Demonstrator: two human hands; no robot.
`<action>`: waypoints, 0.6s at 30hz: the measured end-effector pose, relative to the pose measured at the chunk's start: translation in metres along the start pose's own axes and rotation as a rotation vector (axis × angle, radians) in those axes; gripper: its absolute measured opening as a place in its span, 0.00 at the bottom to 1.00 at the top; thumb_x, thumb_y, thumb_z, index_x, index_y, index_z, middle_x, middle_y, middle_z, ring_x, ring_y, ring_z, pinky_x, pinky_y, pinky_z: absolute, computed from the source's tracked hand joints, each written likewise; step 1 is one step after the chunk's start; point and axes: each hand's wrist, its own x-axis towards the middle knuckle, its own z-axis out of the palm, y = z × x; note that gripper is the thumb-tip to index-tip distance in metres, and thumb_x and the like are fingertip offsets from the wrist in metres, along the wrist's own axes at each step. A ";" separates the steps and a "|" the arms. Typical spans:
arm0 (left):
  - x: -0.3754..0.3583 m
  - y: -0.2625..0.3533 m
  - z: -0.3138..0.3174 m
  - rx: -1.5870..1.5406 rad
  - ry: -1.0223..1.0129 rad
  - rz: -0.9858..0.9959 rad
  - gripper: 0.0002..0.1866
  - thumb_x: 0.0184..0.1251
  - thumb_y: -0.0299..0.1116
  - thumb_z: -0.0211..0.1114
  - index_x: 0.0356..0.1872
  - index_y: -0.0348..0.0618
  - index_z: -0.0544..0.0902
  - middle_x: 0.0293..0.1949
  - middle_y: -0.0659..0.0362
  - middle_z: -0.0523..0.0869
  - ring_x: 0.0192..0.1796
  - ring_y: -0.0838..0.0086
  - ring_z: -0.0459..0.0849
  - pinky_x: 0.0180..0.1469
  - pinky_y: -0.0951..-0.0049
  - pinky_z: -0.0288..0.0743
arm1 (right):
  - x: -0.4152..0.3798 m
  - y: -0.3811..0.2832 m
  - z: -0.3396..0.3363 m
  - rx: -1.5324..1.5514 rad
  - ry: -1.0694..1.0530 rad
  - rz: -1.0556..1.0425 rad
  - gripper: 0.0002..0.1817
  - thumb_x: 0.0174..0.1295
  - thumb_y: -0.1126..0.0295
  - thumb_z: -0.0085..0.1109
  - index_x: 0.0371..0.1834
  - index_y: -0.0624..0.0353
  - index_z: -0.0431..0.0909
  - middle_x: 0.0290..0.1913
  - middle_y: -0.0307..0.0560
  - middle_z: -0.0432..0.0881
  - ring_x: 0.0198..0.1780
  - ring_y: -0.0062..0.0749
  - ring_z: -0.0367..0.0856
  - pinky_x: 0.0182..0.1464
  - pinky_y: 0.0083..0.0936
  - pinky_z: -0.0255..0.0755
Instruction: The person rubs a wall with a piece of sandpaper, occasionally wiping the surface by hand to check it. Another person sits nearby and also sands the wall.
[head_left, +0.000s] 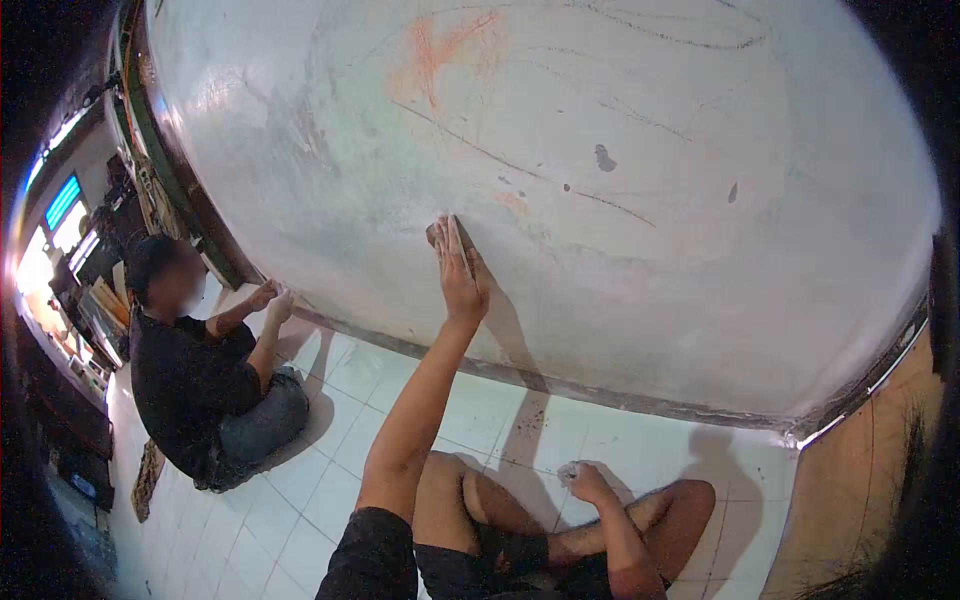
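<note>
My left hand [460, 275] is stretched up against the pale wall [350, 150], fingers together and pressing a small brown piece [433, 235] to its surface. What the piece is made of cannot be told. Orange smears, dark scratch lines and grey spots mark the wall above and to the right of that hand. Low over the tiled floor [350, 365], near my bent leg, my right hand [592, 483] is closed around a small whitish crumpled thing [569, 472], partly hidden by the fingers.
Another person [195, 370] in dark clothes sits on the floor at the left, both hands close together near the wall's base. Behind them are stacked items and a bright window. Dark specks lie on the tiles by my legs. A brown surface [850, 480] is at the right.
</note>
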 end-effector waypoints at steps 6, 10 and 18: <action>-0.010 0.000 -0.001 0.034 -0.009 0.010 0.28 0.72 0.25 0.46 0.71 0.31 0.54 0.72 0.38 0.56 0.74 0.43 0.51 0.73 0.49 0.48 | -0.010 -0.014 -0.006 -0.103 0.087 -0.038 0.18 0.59 0.57 0.60 0.44 0.59 0.83 0.41 0.58 0.84 0.46 0.51 0.82 0.49 0.40 0.74; -0.023 0.000 -0.001 0.032 -0.045 -0.003 0.28 0.72 0.26 0.47 0.72 0.32 0.53 0.72 0.38 0.56 0.75 0.43 0.50 0.73 0.50 0.48 | 0.005 0.013 0.016 -0.120 0.112 -0.016 0.18 0.60 0.57 0.60 0.43 0.60 0.83 0.39 0.57 0.85 0.44 0.48 0.83 0.48 0.37 0.75; -0.106 0.012 -0.021 -0.018 -0.329 -0.112 0.28 0.74 0.27 0.44 0.73 0.33 0.51 0.73 0.40 0.54 0.75 0.43 0.48 0.74 0.50 0.45 | 0.022 0.041 0.031 -0.019 0.063 -0.030 0.14 0.60 0.65 0.59 0.40 0.66 0.82 0.32 0.53 0.85 0.37 0.35 0.84 0.43 0.32 0.76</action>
